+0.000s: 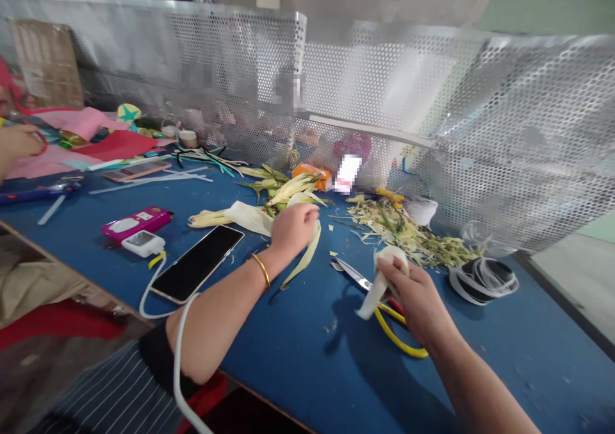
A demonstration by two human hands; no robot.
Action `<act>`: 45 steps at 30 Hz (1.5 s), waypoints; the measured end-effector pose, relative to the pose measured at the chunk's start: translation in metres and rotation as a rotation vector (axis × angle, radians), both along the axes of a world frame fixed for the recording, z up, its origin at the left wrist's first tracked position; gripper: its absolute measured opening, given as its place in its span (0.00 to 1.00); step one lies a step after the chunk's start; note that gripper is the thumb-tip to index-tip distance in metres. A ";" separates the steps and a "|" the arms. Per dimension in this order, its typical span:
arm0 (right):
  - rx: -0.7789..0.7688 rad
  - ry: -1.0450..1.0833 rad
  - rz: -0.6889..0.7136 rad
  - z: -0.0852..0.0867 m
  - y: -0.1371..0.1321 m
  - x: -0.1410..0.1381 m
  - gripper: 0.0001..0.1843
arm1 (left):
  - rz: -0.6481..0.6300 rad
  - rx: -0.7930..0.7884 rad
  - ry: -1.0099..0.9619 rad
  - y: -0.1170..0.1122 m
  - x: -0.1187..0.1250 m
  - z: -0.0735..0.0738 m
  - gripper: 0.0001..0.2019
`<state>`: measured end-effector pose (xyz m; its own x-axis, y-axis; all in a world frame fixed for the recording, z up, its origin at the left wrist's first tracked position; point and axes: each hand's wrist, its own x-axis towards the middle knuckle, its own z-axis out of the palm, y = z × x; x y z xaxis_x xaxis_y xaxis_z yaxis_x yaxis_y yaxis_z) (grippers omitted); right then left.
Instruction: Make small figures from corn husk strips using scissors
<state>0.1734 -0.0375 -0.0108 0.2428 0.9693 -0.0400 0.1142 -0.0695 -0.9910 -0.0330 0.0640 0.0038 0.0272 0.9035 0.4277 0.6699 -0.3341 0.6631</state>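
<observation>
My left hand [295, 225], with a gold bangle at the wrist, is closed over the pile of corn husks [293, 187]. Its fingertips are hidden, so I cannot make out what they grip. A pale husk [250, 217] lies left of this hand and a long greenish strip hangs out below it. In my right hand [416, 290] is a pale, folded corn husk [371, 300], pinched between thumb and fingers, its loose end pointing down. Beneath that hand lie scissors [353, 274] with yellow and red handles, partly covered.
Shredded husk [398, 225] is heaped before the perforated metal screen [375, 81]. A roll of white strip [484, 281] sits at right. At left are a dark-screened phone [199, 264], a purple device [137, 224] and a white cable [179, 357] crossing my left arm. Another person's hand [19, 145] is far left.
</observation>
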 end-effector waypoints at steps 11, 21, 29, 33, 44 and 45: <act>0.013 -0.478 0.593 -0.006 -0.019 -0.020 0.19 | 0.160 -0.172 0.189 0.034 -0.030 -0.025 0.07; 0.527 -0.759 0.064 -0.007 -0.007 -0.005 0.10 | -0.091 -0.235 -0.422 0.001 0.010 -0.010 0.09; 0.817 -1.209 -0.071 -0.002 -0.006 -0.002 0.14 | -0.591 -0.549 -0.774 -0.058 0.041 -0.003 0.06; 0.814 -1.177 -0.151 0.001 -0.005 0.010 0.11 | -0.650 -0.574 -0.838 -0.059 0.037 0.002 0.16; 0.598 0.053 -0.534 0.033 -0.006 0.023 0.12 | -0.620 -0.592 -0.746 -0.063 0.042 0.003 0.13; 0.542 0.044 -0.470 0.030 -0.005 0.019 0.13 | -0.652 -0.611 -0.749 -0.066 0.042 0.003 0.14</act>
<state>0.1925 -0.0429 0.0192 0.6483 0.6491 0.3979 0.1523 0.4016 -0.9031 0.0094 -0.0017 0.0072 0.4869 0.8729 0.0321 -0.1382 0.0406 0.9896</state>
